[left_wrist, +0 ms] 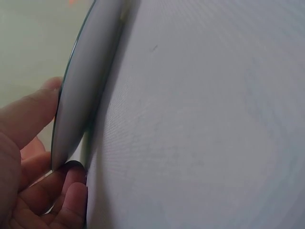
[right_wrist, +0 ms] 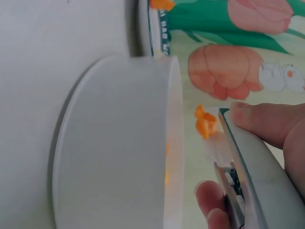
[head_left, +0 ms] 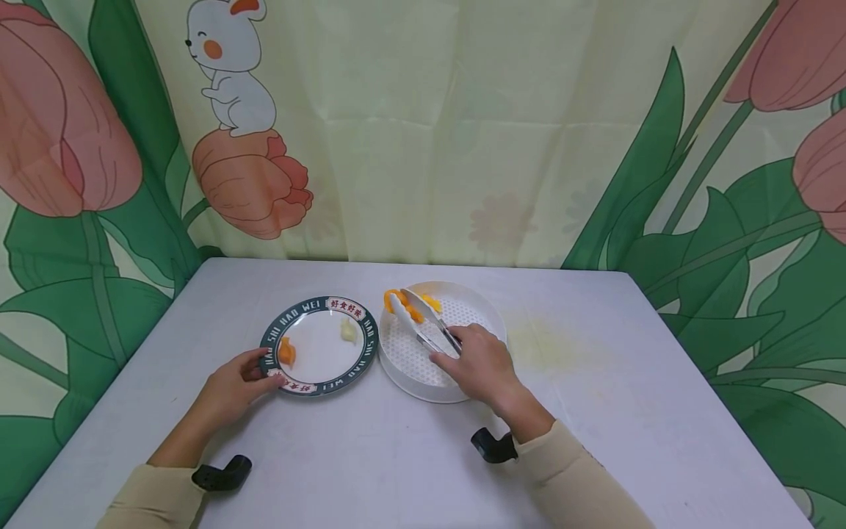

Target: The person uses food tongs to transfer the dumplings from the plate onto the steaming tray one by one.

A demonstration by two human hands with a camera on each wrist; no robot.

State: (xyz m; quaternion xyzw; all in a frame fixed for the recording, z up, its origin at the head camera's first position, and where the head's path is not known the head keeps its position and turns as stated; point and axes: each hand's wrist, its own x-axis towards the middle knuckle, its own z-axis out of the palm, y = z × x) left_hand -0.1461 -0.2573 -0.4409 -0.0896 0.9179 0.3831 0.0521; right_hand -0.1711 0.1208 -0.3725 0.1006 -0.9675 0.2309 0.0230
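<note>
While the left hand (head_left: 236, 387) pinches the left rim of the plate (head_left: 319, 360) in the head view, the right hand (head_left: 485, 365) holds the tongs (head_left: 428, 312) to the right of the plate, thumb and fingers about their arms. Their tips are squeezed partway together on an orange chunk (head_left: 415, 314), over a white basket (head_left: 423, 376) standing just right of the plate. A yellow bit (head_left: 432, 302) lies in the basket. On the plate, a small orange piece (head_left: 287, 352) sits toward the left rim and a pale piece (head_left: 348, 330) toward the far right. From the left wrist, the thumb rests on the plate's rim with fingers curled beneath; whether its base touches the tabletop (left_wrist: 190, 119) is hard to tell. From the right wrist, the tongs' arms show a gap between them, and the plate's edge appears beyond the basket.
</note>
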